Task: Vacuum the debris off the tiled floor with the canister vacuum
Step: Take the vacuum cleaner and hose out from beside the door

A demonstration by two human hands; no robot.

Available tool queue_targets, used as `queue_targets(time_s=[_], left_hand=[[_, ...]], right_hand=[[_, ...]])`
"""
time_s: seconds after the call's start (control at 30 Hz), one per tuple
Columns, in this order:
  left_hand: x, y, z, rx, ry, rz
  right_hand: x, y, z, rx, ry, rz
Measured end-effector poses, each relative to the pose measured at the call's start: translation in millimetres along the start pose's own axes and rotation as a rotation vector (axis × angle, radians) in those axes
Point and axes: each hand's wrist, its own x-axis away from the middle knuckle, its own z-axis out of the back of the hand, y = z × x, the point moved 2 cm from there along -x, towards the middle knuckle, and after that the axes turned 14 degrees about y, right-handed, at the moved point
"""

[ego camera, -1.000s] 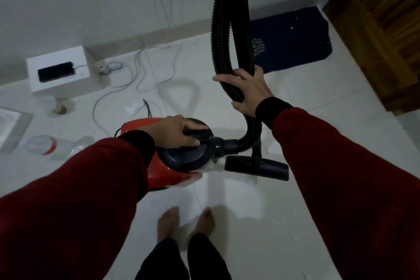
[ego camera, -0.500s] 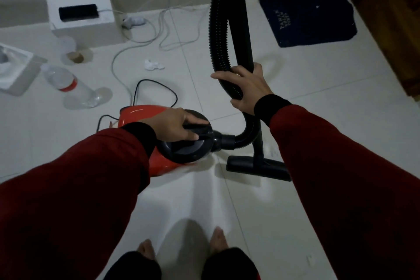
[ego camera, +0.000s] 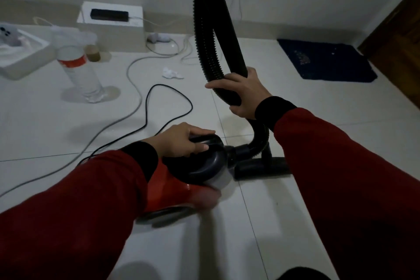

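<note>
A red canister vacuum (ego camera: 172, 193) with a dark grey front housing (ego camera: 204, 166) sits low over the white tiled floor (ego camera: 261, 234). My left hand (ego camera: 181, 141) grips the black handle on top of it. My right hand (ego camera: 241, 91) holds the ribbed black hose (ego camera: 204, 48) and the smooth wand (ego camera: 229, 29) together. The floor nozzle (ego camera: 259, 168) rests on the tiles just right of the canister. A crumpled white scrap of paper (ego camera: 171, 73) lies on the floor beyond the hose.
A black cord (ego camera: 168, 107) and a grey cable (ego camera: 118, 120) loop across the tiles at left. A clear plastic bottle (ego camera: 79, 73), a small cup (ego camera: 93, 53), a white box (ego camera: 111, 27) and a foam tray (ego camera: 22, 59) stand at back left. A dark blue mat (ego camera: 325, 61) lies before a wooden door (ego camera: 400, 36).
The view has swung left and forward, bringing the bottle, box and cords closer. The canister sits lower and nearer the tiles. Both hands keep their holds on handle and hose.
</note>
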Motion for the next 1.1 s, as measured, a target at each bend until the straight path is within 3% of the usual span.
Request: queue_targets(time_s=[0.23,0.4,0.57,0.7,0.77,0.9,0.97,1.1], left_hand=[[-8,-34,-18,0.007,0.154,-0.052],[-17,-39,-16,0.076,0.11,-0.044],[-18,-54,-17,-0.063,0.203,-0.074],[-13,-78,-9,-0.031,0.014,-0.091],[-8,-93,6,-0.145,-0.108,-0.088],[-3,-129,34,-0.45,-0.206,-0.147],[-1,-144,36,-0.522,-0.193,-0.172],[-4,-158,34,-0.431,-0.102,-0.205]], right_hand=[[-8,-9,-39,0.034,-0.026,0.117],[-19,-8,-66,0.068,-0.082,0.203],[-32,-8,-80,0.067,-0.184,0.175],[-37,-8,-81,0.081,-0.211,0.161],[-39,-8,-79,0.088,-0.206,0.153],[-39,-9,-80,0.081,-0.197,0.164],[-39,-9,-83,0.07,-0.197,0.164],[-38,-11,-88,0.063,-0.186,0.16]])
